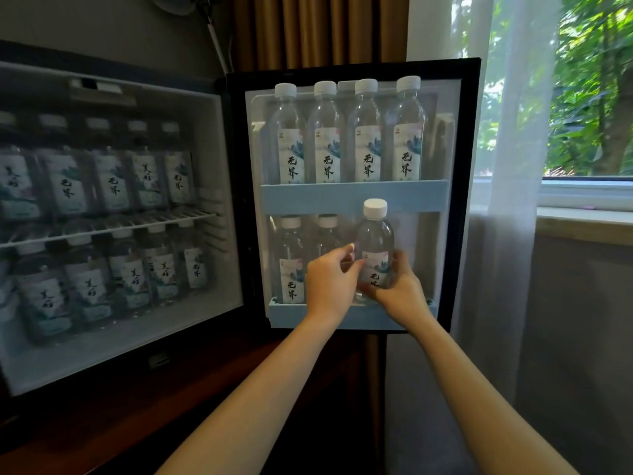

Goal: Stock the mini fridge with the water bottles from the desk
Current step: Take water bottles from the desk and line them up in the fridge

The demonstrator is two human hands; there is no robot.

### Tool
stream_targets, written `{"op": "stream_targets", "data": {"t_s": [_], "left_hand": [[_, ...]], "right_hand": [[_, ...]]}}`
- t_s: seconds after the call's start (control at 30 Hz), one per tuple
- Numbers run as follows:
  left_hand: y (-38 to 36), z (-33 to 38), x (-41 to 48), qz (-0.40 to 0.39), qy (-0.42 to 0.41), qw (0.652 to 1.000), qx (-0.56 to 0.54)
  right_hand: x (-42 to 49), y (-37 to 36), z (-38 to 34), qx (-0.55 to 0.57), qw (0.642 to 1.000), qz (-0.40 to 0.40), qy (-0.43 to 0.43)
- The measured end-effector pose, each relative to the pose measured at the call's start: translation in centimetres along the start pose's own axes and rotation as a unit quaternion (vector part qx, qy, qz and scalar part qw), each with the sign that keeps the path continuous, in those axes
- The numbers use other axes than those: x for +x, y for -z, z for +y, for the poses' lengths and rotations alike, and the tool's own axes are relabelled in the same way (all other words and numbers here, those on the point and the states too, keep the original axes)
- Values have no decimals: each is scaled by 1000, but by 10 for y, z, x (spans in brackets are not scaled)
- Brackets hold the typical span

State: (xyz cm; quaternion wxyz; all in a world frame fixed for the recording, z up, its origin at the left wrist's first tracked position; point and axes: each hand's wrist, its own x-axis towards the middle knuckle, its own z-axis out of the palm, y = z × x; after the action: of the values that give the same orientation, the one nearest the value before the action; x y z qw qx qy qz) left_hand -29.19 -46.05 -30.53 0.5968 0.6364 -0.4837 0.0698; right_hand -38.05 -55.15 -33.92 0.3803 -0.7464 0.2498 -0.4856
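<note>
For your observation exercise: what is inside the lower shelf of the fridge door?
The lower door shelf holds two standing water bottles at its left. A third bottle, held by the left hand and right hand, is going in. The hands cover the bottles' bases.

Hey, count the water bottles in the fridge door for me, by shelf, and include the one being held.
Upper door shelf: 4 bottles
Lower door shelf: 2 bottles standing
Held bottle, in both hands, at the lower shelf: 1
Total: 7
</note>
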Motion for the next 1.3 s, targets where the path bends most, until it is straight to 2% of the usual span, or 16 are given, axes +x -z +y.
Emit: {"op": "stream_targets", "data": {"t_s": [0.17,0.33,0.6,0.77,0.97,1.07,1.2,1.3], "left_hand": [[1,-12,3,-6,-15,999,28],[4,-25,1,1,-38,998,58],[5,-29,2,7,-66,995,69],[9,-35,3,5,-67,995,72],[22,-42,-2,-11,-44,998,53],[32,-44,-4,-15,-29,998,53],[49,-51,-6,-7,-23,997,67],[63,-60,-7,13,-10,996,85]], "right_hand": [[6,-1,5,-88,995,-50,-12],[8,-3,2,-192,975,-109,-18],[18,0,-1,-172,967,-170,-74],[16,0,-4,-198,963,-165,-72],[6,-2,-5,-211,971,-101,-47],[-3,-10,0,-212,977,-2,-12],[-21,-25,-3,-208,958,176,88],[-22,-42,-5,-231,932,206,187]]}}
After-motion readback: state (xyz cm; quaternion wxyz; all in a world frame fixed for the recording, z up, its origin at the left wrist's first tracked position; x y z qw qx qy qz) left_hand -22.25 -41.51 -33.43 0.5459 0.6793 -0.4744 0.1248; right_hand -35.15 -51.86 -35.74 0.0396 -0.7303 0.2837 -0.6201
